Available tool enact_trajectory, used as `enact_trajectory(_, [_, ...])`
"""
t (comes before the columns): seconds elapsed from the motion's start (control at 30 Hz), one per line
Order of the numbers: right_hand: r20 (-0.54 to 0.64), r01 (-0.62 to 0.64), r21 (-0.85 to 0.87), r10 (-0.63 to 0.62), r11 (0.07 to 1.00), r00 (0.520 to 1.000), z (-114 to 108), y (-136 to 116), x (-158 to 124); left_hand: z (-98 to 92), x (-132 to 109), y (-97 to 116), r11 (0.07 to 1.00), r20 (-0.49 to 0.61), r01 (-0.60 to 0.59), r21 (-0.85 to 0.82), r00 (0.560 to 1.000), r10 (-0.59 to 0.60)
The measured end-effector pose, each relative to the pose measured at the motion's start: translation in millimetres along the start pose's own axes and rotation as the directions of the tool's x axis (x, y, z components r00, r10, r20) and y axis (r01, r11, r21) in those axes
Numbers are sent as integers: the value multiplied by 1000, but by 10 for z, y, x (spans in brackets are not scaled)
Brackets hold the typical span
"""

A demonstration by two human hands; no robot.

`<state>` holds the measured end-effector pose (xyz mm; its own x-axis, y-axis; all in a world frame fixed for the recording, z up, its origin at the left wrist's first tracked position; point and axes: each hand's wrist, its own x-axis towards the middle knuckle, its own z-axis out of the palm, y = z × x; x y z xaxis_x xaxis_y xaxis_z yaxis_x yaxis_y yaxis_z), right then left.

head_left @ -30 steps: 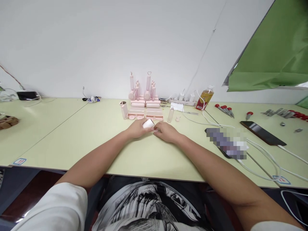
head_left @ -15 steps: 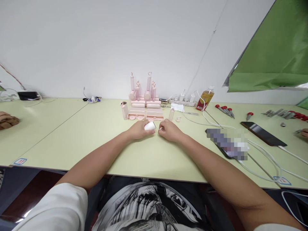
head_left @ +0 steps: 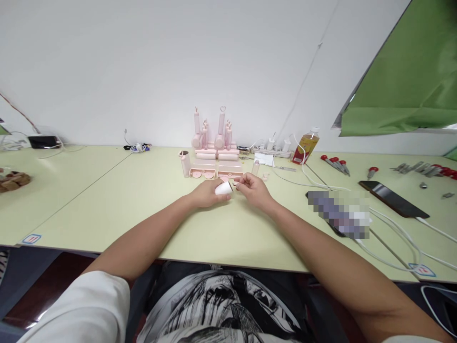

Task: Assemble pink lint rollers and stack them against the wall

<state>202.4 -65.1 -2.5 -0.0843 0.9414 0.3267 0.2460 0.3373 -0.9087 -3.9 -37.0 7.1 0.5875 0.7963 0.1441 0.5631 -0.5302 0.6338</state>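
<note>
My left hand (head_left: 207,193) is wrapped round a white tube (head_left: 223,188), whose dark open end points right toward my other hand. Just beside that end, my right hand (head_left: 253,188) pinches a small pinkish piece (head_left: 235,184), mostly covered by the fingertips. Behind my hands lie open pink cases (head_left: 203,173) with round discs in them. A pink cylinder (head_left: 184,164) with a dark inside stands to their left. Past my right hand are a small clear vial (head_left: 255,167) and a small pink part (head_left: 265,176).
Pink cases and tubes (head_left: 216,143) are stacked against the wall. To the right are a drink bottle (head_left: 305,145), a power strip (head_left: 278,152), a phone (head_left: 392,199), cables and red-ended tools (head_left: 335,164). Brown objects (head_left: 14,181) lie far left.
My right hand has turned and its fingers have uncurled a little, showing the small piece at their tips. The white tube in my left hand has tilted slightly, so its dark opening shows more.
</note>
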Motion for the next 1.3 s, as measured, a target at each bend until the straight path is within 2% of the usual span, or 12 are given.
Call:
enact_trajectory(0.17, [26,34,48,-35,998,999,108,-11,-49,33,8,-28,998,-26,-57,-29,998,56])
enact_trajectory(0.33, [87,88,123,-99,988,991,103,27,-45,46,-4,-23,987,-51,-127,-100,991,123])
enact_trajectory(0.43, [81,116,180,-132,977,988,99,21,-39,45,-12,-1,979,-79,-158,-128,986,148])
enact_trajectory(0.77, [71,123,243,-144,962,987,121,-29,-55,36,-28,59,964,-107,-195,-179,978,178])
enact_trajectory(0.9, [89,141,195,-160,971,983,89,-57,-70,30,-39,87,966,-108,-166,-197,983,147])
enact_trajectory(1.03, [2,248,13,-248,969,969,33,-90,-93,23,-32,85,968,-162,-156,-195,979,125])
enact_trajectory(1.17, [-206,339,-112,-356,934,911,31,-121,-141,16,-11,50,970,-193,-151,-189,975,115])
enact_trajectory(1.23, [-308,340,-174,-379,924,873,57,-149,-176,15,-5,39,972,-198,-141,-188,975,103])
enact_trajectory(1.3, [-338,304,-243,-374,921,864,89,-185,-210,15,-3,34,975,-197,-120,-186,977,82])
